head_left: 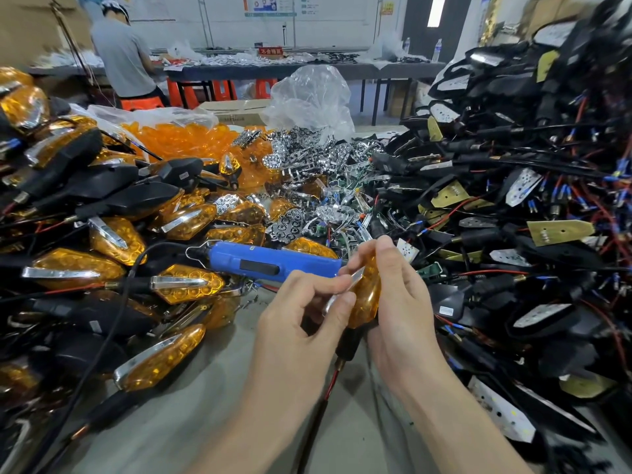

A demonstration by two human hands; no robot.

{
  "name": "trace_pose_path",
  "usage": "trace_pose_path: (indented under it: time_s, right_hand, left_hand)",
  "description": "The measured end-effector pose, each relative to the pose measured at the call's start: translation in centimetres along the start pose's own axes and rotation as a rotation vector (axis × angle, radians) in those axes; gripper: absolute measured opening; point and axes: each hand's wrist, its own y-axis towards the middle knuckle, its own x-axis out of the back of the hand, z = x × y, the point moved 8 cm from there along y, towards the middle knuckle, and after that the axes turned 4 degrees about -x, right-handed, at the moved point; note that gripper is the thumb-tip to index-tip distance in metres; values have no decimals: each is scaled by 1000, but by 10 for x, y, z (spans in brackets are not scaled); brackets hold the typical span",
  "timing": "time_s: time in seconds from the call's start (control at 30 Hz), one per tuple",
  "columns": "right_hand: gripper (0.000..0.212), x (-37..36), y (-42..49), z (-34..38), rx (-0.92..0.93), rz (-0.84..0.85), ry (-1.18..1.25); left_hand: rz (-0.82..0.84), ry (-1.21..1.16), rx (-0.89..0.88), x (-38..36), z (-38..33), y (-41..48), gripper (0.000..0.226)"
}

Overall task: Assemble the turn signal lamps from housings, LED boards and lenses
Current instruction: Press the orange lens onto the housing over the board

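The right hand (400,295) wraps the amber lamp (368,297) held between both hands, the left hand (301,313) pinches a chrome trim (349,278) against its near face, and I think the trim may seat crooked if this pinch slips sideways.

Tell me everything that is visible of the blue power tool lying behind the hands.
The blue power tool is a long, plastic-looking cylinder with a black slide switch on its side. A wire hook and a black cable leave its rear end; the cable curves down toward the near edge. It lies on its side, nearly level, on the heap of amber lamps. Its working tip is hidden behind the held lamp. Nothing grips it.
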Motion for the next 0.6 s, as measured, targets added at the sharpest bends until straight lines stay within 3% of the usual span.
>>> trace_pose_path:
  time_s: [0.13,0.33,0.6]
  right_hand:
    - [32,7,1,3,-16,-63,31]
    - [35,15,0,4,-89,-133,121]
    - [31,17,2,-2,-145,-163,183]
  left_hand:
    - [45,-68,46,-9,2,-3,15]
    - [126,-25,-29,-17,-7,-5,19]
    - [208,264,-162,-23,-14,-11,23]
